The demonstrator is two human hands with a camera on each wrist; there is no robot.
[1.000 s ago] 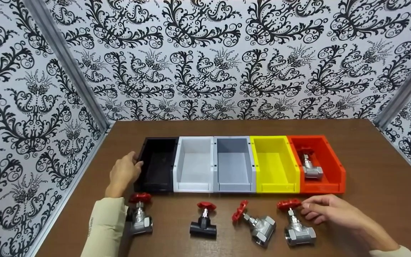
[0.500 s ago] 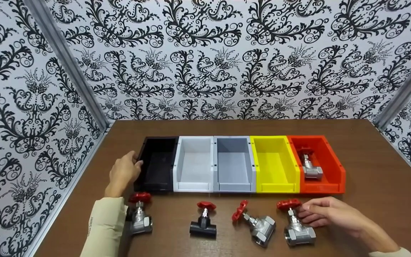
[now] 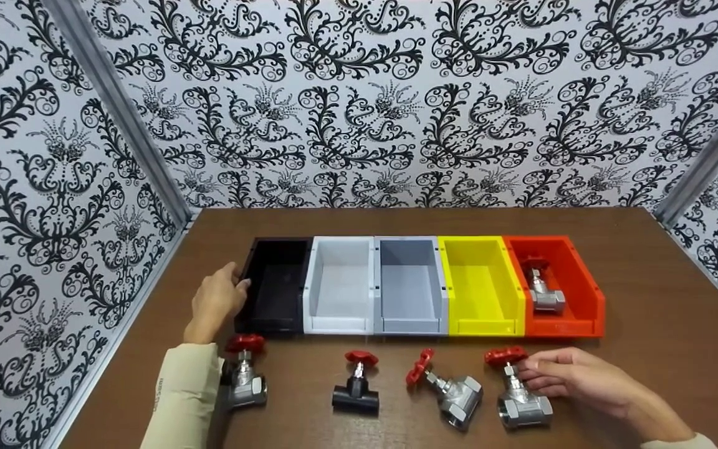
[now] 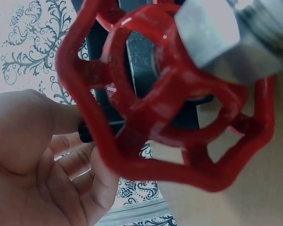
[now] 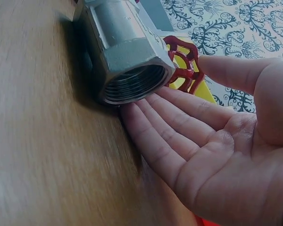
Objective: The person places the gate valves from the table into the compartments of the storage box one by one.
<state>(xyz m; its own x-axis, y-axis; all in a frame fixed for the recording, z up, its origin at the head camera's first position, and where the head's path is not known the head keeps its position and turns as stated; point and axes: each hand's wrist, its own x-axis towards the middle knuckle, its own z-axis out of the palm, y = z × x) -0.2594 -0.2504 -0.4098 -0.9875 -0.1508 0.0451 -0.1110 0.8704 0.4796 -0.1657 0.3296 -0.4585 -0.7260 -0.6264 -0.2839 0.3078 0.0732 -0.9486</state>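
Note:
My left hand (image 3: 217, 299) is at the left wall of the black bin (image 3: 275, 299), gripping its edge between thumb and fingers. In the left wrist view, a valve's red handwheel (image 4: 165, 94) partly covers that grip. My right hand (image 3: 589, 380) is at the rightmost metal globe valve (image 3: 524, 405), which lies on the table. Its fingers (image 5: 179, 122) reach out fairly straight beside the valve body, and the thumb tip comes up to the red handwheel (image 5: 191, 68). Whether the thumb touches the wheel I cannot tell.
White (image 3: 340, 325), grey (image 3: 410, 326), yellow (image 3: 487, 327) and red (image 3: 577, 327) bins continue the row. A metal valve (image 3: 546, 299) lies in the red one. In front lie a black-bodied valve (image 3: 356, 399), a tilted metal valve (image 3: 459, 399) and another metal valve (image 3: 248, 390) near the left sleeve.
My right hand has moved slightly left and toward me, its fingers farther in behind the rightmost valve's stem. The left hand stays at the black bin.

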